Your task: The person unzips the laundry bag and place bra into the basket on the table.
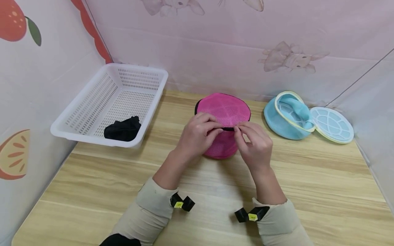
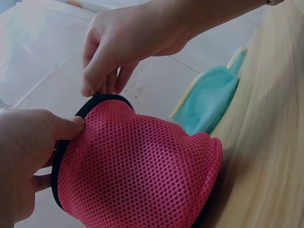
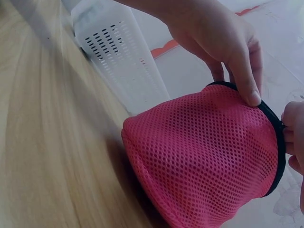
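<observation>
Mesh bag [image 1: 227,116], axis roughly upright, black rim [image 1: 228,129] upward, pinched by left hand [image 1: 198,134] and right hand [image 1: 255,143]

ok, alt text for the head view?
A person's left hand and right hand pinch the black edging of a pink mesh bag on a wood-grain table. At left, a white basket holds black cloth; at right sits an open blue mesh bag.

Left hand [image 1: 197,134], right hand [image 1: 256,145] near each other, both pinching, fingers [image 1: 212,125] curled; forearms [image 1: 168,170] slanting inward
</observation>
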`<act>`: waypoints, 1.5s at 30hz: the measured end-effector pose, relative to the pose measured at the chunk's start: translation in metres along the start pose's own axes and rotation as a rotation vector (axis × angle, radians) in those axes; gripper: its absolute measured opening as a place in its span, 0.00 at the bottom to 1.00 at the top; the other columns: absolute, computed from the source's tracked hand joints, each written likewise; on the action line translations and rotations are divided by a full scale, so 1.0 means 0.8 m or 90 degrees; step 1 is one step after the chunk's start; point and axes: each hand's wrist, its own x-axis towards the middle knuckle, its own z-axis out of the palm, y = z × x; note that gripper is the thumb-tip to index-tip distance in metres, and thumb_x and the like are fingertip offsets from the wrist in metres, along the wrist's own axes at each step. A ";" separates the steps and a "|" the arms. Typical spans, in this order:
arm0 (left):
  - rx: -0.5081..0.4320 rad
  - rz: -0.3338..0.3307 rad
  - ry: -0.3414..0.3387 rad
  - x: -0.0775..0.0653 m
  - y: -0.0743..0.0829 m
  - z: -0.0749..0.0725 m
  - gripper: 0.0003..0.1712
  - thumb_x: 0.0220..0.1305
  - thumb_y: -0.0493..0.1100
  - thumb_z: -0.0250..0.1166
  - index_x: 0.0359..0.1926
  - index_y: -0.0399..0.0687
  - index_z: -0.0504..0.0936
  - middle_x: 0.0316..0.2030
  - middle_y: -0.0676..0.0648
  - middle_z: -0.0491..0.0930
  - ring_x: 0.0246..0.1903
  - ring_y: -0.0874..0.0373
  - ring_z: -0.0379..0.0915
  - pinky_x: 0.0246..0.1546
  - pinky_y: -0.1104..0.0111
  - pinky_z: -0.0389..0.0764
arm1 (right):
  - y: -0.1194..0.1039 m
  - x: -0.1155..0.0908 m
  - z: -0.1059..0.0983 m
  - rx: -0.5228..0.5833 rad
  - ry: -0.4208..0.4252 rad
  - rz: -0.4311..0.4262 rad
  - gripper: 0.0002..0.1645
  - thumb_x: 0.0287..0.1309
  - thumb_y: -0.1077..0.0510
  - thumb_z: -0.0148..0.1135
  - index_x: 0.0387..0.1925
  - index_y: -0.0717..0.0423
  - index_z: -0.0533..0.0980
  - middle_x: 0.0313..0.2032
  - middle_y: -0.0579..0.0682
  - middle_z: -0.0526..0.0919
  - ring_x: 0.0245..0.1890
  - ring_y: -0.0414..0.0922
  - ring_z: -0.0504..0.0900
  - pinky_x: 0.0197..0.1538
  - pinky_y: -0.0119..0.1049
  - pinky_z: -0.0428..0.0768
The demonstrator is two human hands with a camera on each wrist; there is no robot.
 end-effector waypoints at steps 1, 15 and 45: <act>0.000 -0.002 0.000 0.000 -0.001 0.000 0.04 0.58 0.38 0.72 0.34 0.42 0.90 0.34 0.48 0.84 0.39 0.55 0.77 0.47 0.66 0.77 | 0.001 0.000 0.000 0.001 0.003 0.002 0.08 0.56 0.63 0.65 0.29 0.66 0.86 0.32 0.57 0.88 0.34 0.53 0.86 0.43 0.45 0.83; 0.015 -0.017 -0.015 0.000 -0.001 -0.004 0.08 0.59 0.42 0.72 0.36 0.42 0.90 0.36 0.48 0.83 0.40 0.55 0.76 0.46 0.67 0.77 | -0.004 0.000 0.004 0.004 -0.010 -0.024 0.05 0.54 0.64 0.69 0.30 0.65 0.86 0.31 0.55 0.88 0.31 0.51 0.85 0.40 0.43 0.83; 0.020 0.005 -0.041 -0.001 0.003 -0.002 0.07 0.59 0.42 0.72 0.34 0.43 0.90 0.36 0.49 0.85 0.39 0.56 0.78 0.46 0.68 0.77 | -0.007 -0.003 0.005 -0.009 -0.045 -0.033 0.09 0.58 0.63 0.64 0.29 0.66 0.85 0.31 0.56 0.87 0.32 0.52 0.85 0.39 0.44 0.84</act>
